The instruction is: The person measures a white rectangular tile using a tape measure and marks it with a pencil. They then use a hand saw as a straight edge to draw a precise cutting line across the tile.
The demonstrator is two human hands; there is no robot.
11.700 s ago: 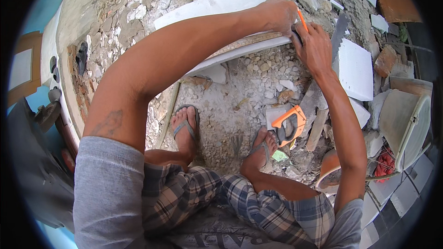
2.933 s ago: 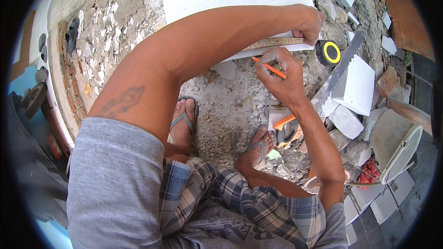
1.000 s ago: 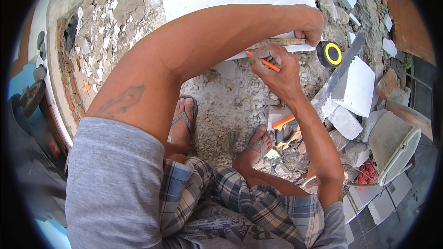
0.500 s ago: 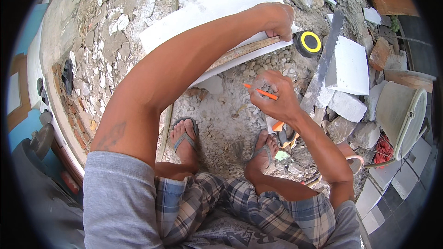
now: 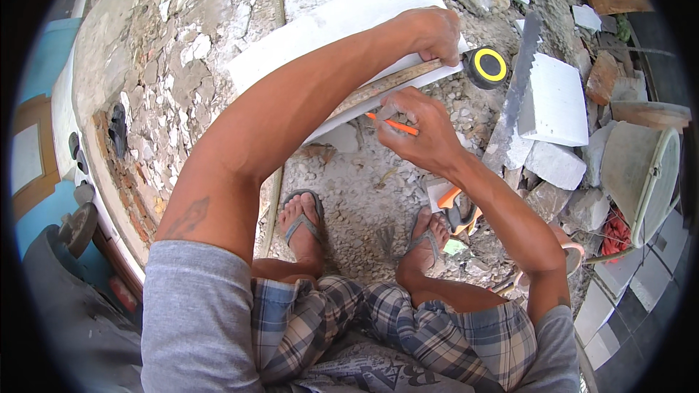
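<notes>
A long white block (image 5: 342,18) lies across the rubble in front of me, partly hidden under my left arm. Along its near side runs a narrow wooden strip (image 5: 386,86). My left hand (image 5: 438,35) is closed at the strip's right end, fingers curled down against it. Just beyond those fingers sits a black tape measure (image 5: 486,68) with a yellow ring. My right hand (image 5: 419,131) pinches an orange pencil (image 5: 399,127), whose tip points left, close to the block's near edge.
To the right, a handsaw (image 5: 518,91) leans beside a cut white block (image 5: 555,100); its orange-black handle (image 5: 457,212) is by my right foot. Broken stones, a pale bucket (image 5: 632,178) and a brick (image 5: 601,80) lie farther right. A hose (image 5: 277,0) crosses the ground at left.
My right hand has moved left and slightly up with the pencil, bringing its tip nearer the block's near edge. My left hand stays at the strip's end. The view has shifted slightly.
</notes>
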